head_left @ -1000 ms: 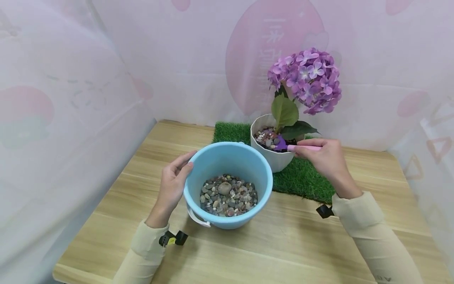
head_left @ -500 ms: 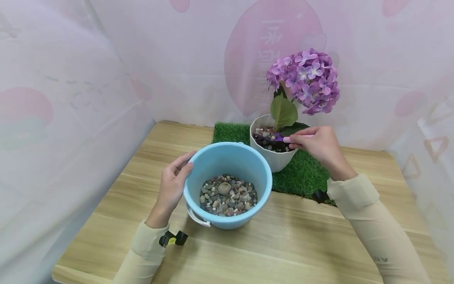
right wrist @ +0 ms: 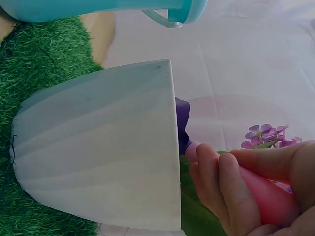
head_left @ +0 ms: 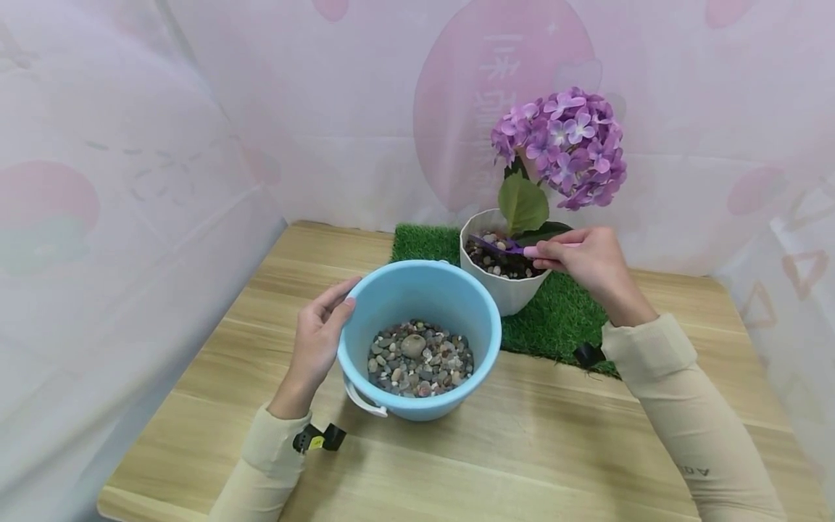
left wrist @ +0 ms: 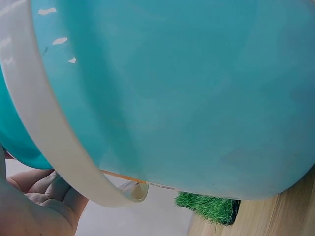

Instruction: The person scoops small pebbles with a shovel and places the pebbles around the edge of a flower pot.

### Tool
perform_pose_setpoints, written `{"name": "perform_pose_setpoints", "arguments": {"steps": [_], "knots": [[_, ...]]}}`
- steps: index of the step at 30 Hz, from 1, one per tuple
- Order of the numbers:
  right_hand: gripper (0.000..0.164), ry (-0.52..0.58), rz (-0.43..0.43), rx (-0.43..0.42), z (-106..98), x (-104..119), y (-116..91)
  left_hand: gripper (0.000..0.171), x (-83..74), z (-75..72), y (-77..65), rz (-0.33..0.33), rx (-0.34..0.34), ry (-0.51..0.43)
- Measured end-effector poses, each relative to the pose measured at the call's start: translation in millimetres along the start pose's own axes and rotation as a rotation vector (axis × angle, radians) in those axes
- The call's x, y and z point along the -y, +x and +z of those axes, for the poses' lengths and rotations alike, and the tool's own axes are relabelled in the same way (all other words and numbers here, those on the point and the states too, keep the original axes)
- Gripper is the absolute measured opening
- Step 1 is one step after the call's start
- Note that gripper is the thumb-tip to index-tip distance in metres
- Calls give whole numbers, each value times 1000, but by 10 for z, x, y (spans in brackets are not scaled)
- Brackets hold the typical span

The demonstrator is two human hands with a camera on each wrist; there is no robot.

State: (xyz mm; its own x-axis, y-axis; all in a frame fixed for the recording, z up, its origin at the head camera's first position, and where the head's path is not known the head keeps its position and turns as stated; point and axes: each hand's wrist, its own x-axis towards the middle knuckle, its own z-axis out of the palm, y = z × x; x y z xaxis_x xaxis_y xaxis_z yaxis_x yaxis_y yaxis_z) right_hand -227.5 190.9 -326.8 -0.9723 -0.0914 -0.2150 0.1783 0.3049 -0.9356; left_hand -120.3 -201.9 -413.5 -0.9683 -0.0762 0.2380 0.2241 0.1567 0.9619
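My right hand [head_left: 596, 268] grips the pink handle of a small trowel [head_left: 502, 246]. Its purple blade dips inside a white fluted flowerpot [head_left: 512, 297], over dark soil and pebbles; in the right wrist view the pot's wall hides most of the blade. A purple hydrangea [head_left: 567, 148] with green leaves stands in the pot. On the left, my left hand [head_left: 316, 333] holds the rim of a light blue bucket [head_left: 417, 283], thumb at the edge. Mixed pebbles [head_left: 417, 366] and one larger stone [head_left: 413, 346] lie at the bucket's bottom.
The pot stands on a green artificial grass mat [head_left: 554, 333] on a wooden table [head_left: 509, 457]. The bucket's white handle [head_left: 365, 401] hangs down on its near left side. A printed white and pink cloth [head_left: 346, 109] closes off the back and sides.
My right hand has shifted slightly up and left, and the trowel blade has turned inside the pot. Pebbles now lie spread over the soil toward the near side. My left hand and the bucket stay put.
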Motion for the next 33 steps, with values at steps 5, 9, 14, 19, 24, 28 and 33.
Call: {"name": "perform_pose_setpoints", "arguments": {"steps": [5,9,14,19,24,28,33], "knots": [[43,34,-5,-6,4,-17,-12,39,-5,-6,6,-4,0,11],[42,68,-5,-6,25,-37,-11,40,-17,-7,6,-8,2,16],[42,118,-7,3,32,-65,19,40,-28,-12,7,-11,4,15],[43,192,6,28,7,-72,37,40,-37,-13,6,-12,5,17],[45,309,25,41,-16,-80,49,41,-42,-12,5,-17,4,20],[28,371,40,37,-22,-96,50,41,-43,-10,12,-16,3,21],[14,441,44,69,-34,-124,40,40,-45,-9,14,-10,0,16]]}}
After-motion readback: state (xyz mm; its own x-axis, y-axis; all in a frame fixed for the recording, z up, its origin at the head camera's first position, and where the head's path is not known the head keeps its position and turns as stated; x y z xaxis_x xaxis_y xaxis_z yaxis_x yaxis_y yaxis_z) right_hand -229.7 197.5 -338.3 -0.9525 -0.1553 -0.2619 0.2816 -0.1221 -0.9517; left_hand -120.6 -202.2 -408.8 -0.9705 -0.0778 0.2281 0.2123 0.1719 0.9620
